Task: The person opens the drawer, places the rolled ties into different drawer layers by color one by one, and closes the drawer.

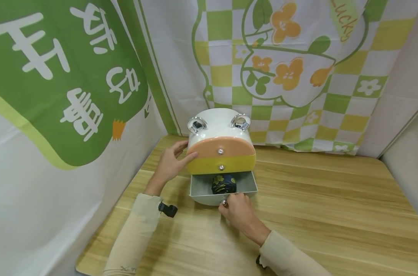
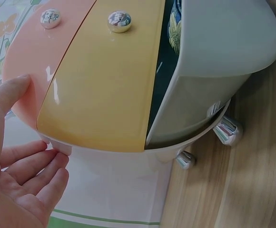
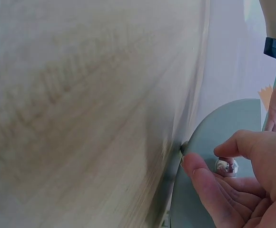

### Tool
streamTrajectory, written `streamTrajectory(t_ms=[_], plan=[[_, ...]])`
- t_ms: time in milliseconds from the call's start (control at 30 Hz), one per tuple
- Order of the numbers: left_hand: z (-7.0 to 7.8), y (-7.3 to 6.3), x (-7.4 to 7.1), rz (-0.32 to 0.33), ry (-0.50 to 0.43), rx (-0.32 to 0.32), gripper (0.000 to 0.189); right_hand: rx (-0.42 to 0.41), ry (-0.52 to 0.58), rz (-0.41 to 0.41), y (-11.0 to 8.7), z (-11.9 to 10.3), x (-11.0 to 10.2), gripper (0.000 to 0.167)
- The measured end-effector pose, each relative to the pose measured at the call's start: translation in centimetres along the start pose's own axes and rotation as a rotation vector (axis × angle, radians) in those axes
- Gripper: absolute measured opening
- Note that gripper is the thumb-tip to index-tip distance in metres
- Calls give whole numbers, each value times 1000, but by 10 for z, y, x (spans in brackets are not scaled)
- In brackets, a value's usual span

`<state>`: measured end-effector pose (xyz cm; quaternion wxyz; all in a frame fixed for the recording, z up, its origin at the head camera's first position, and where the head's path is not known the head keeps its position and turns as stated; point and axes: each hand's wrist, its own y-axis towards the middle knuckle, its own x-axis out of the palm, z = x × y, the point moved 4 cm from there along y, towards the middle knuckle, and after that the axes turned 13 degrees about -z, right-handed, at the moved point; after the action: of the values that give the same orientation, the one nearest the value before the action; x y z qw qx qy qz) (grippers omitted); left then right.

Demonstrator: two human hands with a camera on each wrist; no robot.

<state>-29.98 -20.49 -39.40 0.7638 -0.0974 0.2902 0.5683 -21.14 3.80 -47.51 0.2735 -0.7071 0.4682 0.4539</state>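
A small drawer cabinet [image 1: 217, 122] with a white rounded top stands on the table. My left hand [image 1: 170, 163] rests at its left side, its thumb on the edge of the orange top drawer [image 2: 31, 102] and its loosely extended fingers against the side. Below that is the yellow middle drawer [image 1: 202, 165], pushed in like the top one. The grey-green bottom drawer [image 1: 203, 198] is pulled out. My right hand [image 1: 241, 212] has its thumb and fingers around that drawer's silver knob [image 3: 227, 167]. Inside the drawer lies a dark blue rounded bundle [image 1: 224, 184] with a yellow-green leaf pattern.
The cabinet stands near the back of the wooden table [image 1: 326, 207] on short silver feet [image 2: 228, 130]. Two silver rings [image 1: 241, 122] sit on its top. A printed cloth [image 1: 222, 76] hangs behind, and another cloth [image 1: 33, 161] hangs along the left.
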Motion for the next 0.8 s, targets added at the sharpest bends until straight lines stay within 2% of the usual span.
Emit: streamTrajectory(t_ms=[400, 800], plan=[[-1, 0, 1, 2, -8, 5, 71, 4, 2, 16, 13, 3, -1, 49], [-1, 0, 1, 3, -4, -8, 73, 24, 22, -11, 27, 4, -2, 49]])
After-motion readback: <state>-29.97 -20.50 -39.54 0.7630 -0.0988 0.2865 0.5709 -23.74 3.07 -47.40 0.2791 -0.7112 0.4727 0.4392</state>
